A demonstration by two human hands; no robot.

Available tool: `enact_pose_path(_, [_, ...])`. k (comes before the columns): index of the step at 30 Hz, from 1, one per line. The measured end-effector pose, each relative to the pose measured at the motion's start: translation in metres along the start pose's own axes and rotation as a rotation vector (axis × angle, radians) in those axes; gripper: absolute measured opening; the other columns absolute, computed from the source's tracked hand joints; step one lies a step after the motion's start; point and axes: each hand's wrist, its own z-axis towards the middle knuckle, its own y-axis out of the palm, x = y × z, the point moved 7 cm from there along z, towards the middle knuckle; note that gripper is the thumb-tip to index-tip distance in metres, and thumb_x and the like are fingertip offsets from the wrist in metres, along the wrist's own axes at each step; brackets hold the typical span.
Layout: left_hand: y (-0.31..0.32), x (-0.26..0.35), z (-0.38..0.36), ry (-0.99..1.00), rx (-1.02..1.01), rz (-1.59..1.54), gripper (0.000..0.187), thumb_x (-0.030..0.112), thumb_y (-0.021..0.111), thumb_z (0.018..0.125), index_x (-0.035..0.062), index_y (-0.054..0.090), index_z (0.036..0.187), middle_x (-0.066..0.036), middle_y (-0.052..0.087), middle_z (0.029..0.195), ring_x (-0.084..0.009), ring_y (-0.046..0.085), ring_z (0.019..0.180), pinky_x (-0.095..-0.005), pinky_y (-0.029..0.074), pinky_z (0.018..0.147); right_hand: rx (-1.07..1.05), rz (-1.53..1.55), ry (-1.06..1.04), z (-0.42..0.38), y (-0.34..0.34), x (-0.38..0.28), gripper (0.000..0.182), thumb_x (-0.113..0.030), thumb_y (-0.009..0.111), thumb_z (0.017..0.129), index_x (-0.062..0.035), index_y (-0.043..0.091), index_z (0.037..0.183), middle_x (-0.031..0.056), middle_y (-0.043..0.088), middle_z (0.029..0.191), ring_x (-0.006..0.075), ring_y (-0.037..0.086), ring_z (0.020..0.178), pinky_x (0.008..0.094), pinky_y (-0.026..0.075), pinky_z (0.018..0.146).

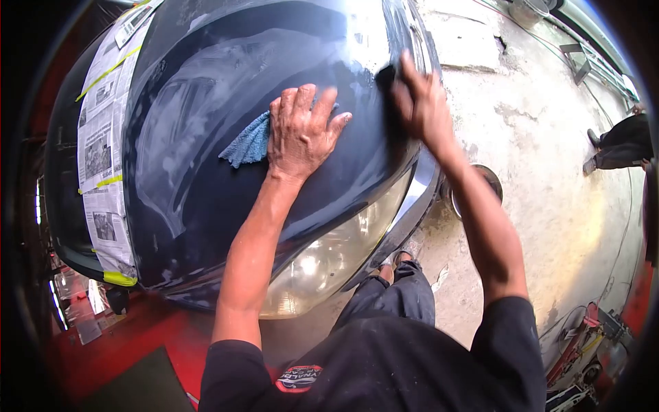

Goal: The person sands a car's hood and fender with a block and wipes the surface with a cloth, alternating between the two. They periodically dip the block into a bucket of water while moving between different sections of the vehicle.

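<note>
A dark car body panel (226, 199), streaked with pale, dusty-looking smears, fills the middle of the view. Against it my left hand (300, 130) presses a blue cloth (247, 143), which is bunched under the palm and sticks out on the left. The thumb stands apart from the fingers. My right hand (422, 103), smeared by motion, is at the panel's right edge with its fingers bent around a dark block (387, 81). Blur hides the block's exact kind. Just below the panel is a yellowed headlight (322, 254).
Newspaper (103, 151) held by yellow tape masks the panel's left side. A round container (486, 185) stands on the concrete floor (535, 158) beside the car. Another person's legs (618, 141) show at the far right. Tools and a cable lie lower right; a bucket (528, 10) stands at the top.
</note>
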Motion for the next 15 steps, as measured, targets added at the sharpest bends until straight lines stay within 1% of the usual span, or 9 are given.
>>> enact_pose_path(1, [0.0, 0.002, 0.0, -0.003, -0.018, 0.012, 0.042, 0.041, 0.077, 0.091, 0.0125, 0.069, 0.121, -0.008, 0.063, 0.116, -0.0291, 0.06, 0.109, -0.0441, 0.048, 0.093, 0.062, -0.047, 0.069, 0.03, 0.0, 0.011, 0.057, -0.037, 0.063, 0.101, -0.0214, 0.051, 0.155, 0.033, 0.061, 0.118, 0.0529, 0.065, 0.104, 0.0575, 0.055, 0.085])
enact_pose_path(2, [0.0, 0.002, -0.001, -0.004, -0.019, 0.013, 0.043, 0.041, 0.078, 0.09, 0.0125, 0.069, 0.122, -0.008, 0.063, 0.116, -0.0291, 0.06, 0.11, -0.0442, 0.048, 0.093, 0.126, -0.112, 0.039, 0.045, 0.006, 0.025, 0.058, -0.042, 0.061, 0.102, -0.0219, 0.05, 0.155, 0.034, 0.061, 0.117, 0.0533, 0.065, 0.108, 0.058, 0.055, 0.087])
enact_pose_path(4, [0.0, 0.001, -0.002, 0.002, -0.011, 0.009, 0.044, 0.04, 0.078, 0.09, 0.0125, 0.069, 0.122, -0.008, 0.063, 0.116, -0.0291, 0.06, 0.11, -0.0443, 0.048, 0.094, 0.046, -0.096, 0.151, 0.021, 0.004, 0.015, 0.061, -0.036, 0.067, 0.099, -0.0224, 0.05, 0.155, 0.032, 0.06, 0.119, 0.0485, 0.065, 0.108, 0.0545, 0.054, 0.088])
enact_pose_path(6, [-0.001, 0.001, 0.0, 0.0, -0.013, 0.004, 0.045, 0.041, 0.078, 0.09, 0.0126, 0.068, 0.123, -0.008, 0.062, 0.116, -0.0294, 0.06, 0.11, -0.0446, 0.048, 0.094, 0.076, -0.104, -0.04, -0.058, -0.003, -0.023, 0.066, -0.029, 0.073, 0.094, -0.021, 0.05, 0.156, 0.0285, 0.06, 0.116, 0.0431, 0.063, 0.102, 0.0497, 0.052, 0.086])
enact_pose_path(8, [0.0, 0.002, -0.002, 0.006, -0.013, 0.015, 0.045, 0.041, 0.078, 0.09, 0.0127, 0.068, 0.123, -0.008, 0.062, 0.116, -0.0293, 0.06, 0.11, -0.0446, 0.048, 0.094, 0.084, -0.055, -0.276, -0.139, -0.01, -0.067, 0.071, -0.022, 0.077, 0.091, -0.0188, 0.05, 0.157, 0.0253, 0.06, 0.109, 0.0399, 0.06, 0.092, 0.0464, 0.05, 0.083])
enact_pose_path(11, [0.001, 0.002, -0.002, 0.004, -0.018, 0.036, 0.045, 0.041, 0.078, 0.09, 0.0127, 0.068, 0.123, -0.008, 0.063, 0.116, -0.0292, 0.06, 0.11, -0.0446, 0.048, 0.094, 0.059, 0.003, -0.294, -0.122, -0.008, -0.048, 0.071, -0.021, 0.076, 0.092, -0.0169, 0.049, 0.158, 0.0244, 0.059, 0.107, 0.0405, 0.06, 0.091, 0.0474, 0.05, 0.082])
enact_pose_path(12, [0.003, 0.0, -0.001, 0.002, -0.022, 0.038, 0.045, 0.042, 0.078, 0.09, 0.0128, 0.068, 0.123, -0.008, 0.063, 0.116, -0.0291, 0.06, 0.111, -0.0446, 0.048, 0.094, 0.046, 0.003, -0.161, -0.087, -0.009, -0.03, 0.068, -0.024, 0.073, 0.094, -0.0161, 0.049, 0.157, 0.0264, 0.058, 0.109, 0.0414, 0.06, 0.093, 0.0486, 0.05, 0.083])
enact_pose_path(14, [0.003, 0.002, -0.002, -0.003, -0.029, 0.037, 0.046, 0.042, 0.078, 0.09, 0.0129, 0.069, 0.123, -0.008, 0.063, 0.116, -0.0289, 0.06, 0.111, -0.0446, 0.048, 0.094, 0.099, 0.029, 0.041, -0.027, -0.003, 0.006, 0.064, -0.03, 0.067, 0.098, -0.0146, 0.047, 0.157, 0.0296, 0.058, 0.106, 0.0433, 0.061, 0.092, 0.0501, 0.052, 0.08])
enact_pose_path(15, [0.003, 0.003, -0.002, 0.0, -0.027, 0.041, 0.046, 0.042, 0.079, 0.09, 0.0129, 0.069, 0.123, -0.008, 0.063, 0.116, -0.0289, 0.06, 0.111, -0.0444, 0.048, 0.094, 0.118, 0.012, 0.069, -0.019, -0.002, 0.012, 0.064, -0.031, 0.068, 0.098, -0.0154, 0.047, 0.156, 0.0295, 0.058, 0.107, 0.0432, 0.061, 0.091, 0.0503, 0.052, 0.08])
